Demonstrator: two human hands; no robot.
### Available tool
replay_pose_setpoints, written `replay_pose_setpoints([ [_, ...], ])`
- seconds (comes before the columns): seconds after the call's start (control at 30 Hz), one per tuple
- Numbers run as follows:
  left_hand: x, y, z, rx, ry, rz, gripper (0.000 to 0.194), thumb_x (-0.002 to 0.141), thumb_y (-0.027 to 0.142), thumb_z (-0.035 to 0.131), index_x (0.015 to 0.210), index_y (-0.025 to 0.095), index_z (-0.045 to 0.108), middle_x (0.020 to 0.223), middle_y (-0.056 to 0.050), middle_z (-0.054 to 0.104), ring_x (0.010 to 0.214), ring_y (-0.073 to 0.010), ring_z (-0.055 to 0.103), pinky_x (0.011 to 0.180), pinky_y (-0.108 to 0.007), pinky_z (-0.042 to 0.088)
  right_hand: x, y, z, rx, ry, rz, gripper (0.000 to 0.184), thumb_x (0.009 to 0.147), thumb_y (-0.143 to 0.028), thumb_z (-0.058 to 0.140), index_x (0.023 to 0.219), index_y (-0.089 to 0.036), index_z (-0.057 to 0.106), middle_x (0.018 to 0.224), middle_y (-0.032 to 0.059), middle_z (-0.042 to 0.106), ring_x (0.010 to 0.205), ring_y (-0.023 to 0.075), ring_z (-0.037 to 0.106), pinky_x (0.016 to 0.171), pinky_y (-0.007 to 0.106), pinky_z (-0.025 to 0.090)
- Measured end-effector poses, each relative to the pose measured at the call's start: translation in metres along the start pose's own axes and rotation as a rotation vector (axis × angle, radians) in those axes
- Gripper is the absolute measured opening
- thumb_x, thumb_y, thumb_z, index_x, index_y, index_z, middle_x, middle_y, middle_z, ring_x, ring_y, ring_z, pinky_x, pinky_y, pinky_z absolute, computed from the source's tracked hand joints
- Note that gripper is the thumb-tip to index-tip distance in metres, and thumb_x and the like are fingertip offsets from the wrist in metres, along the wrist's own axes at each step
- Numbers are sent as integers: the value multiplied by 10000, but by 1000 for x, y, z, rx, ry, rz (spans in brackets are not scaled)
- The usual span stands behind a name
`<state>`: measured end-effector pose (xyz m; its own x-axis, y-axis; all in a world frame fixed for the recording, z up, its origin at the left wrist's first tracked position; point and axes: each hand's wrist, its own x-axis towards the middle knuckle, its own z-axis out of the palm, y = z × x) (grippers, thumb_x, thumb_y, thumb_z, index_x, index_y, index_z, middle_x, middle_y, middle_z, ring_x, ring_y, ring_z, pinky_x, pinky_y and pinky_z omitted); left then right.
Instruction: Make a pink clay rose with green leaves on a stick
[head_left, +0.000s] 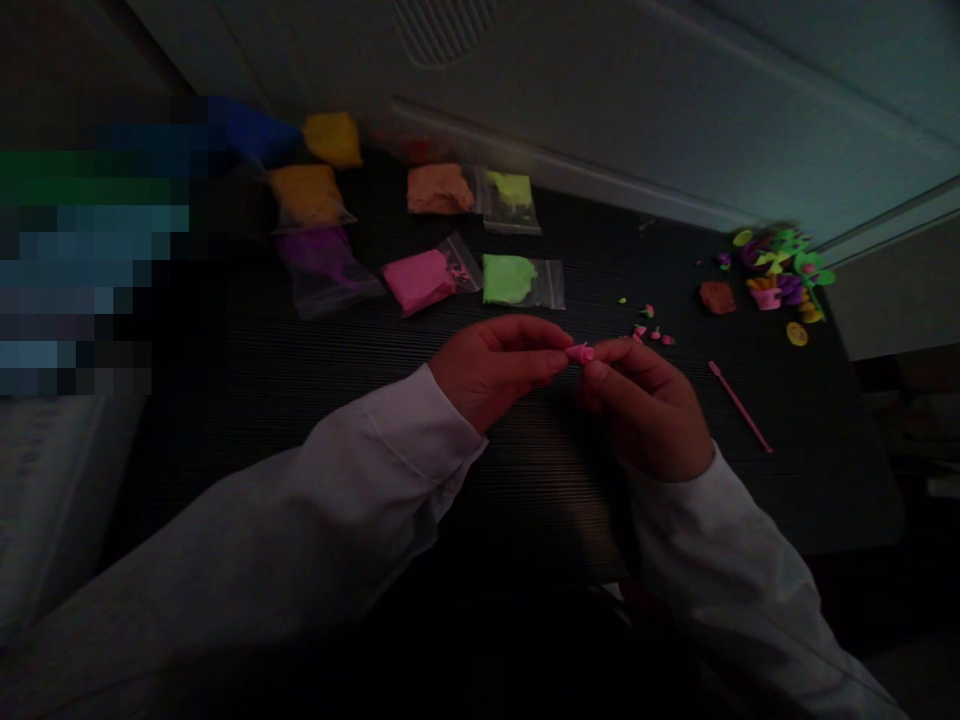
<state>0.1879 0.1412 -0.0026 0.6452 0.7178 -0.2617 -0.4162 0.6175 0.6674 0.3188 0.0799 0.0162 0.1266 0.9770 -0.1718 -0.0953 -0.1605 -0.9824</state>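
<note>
Between my two hands, over the dark table, is a small piece of pink modelling clay, rolled like a rosebud with a spiral at its right end. My left hand pinches its narrower left end between thumb and fingers. The thumb and index finger of my right hand close on its right end. Just beyond the right hand lie several tiny pink and green clay pieces. A thin pink modelling tool rests to the right of that hand.
Beyond my hands lie zip bags of pink clay, green clay, orange-brown clay and purple clay. At the right stand colourful clay flowers beside a reddish-brown lump. A pale wall panel borders the table.
</note>
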Motion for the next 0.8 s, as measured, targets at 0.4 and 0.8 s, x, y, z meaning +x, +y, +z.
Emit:
replay_pose_setpoints([
  [0.4,-1,0,0,-9,-7,-33,116,552,87,638,654,137,613,662,10,608,630,-77,549,639,-230,428,0,1,-1,8,3,-22,108,647,-262,604,743,-225,571,576,-53,493,518,62,433,509,219,362],
  [0.8,0,-1,-2,-38,-48,-38,118,555,72,630,643,144,600,656,21,594,666,-82,552,683,-248,419,-1,-1,1,22,-22,-36,118,630,-257,622,732,-230,570,597,-50,501,524,63,438,505,220,368],
])
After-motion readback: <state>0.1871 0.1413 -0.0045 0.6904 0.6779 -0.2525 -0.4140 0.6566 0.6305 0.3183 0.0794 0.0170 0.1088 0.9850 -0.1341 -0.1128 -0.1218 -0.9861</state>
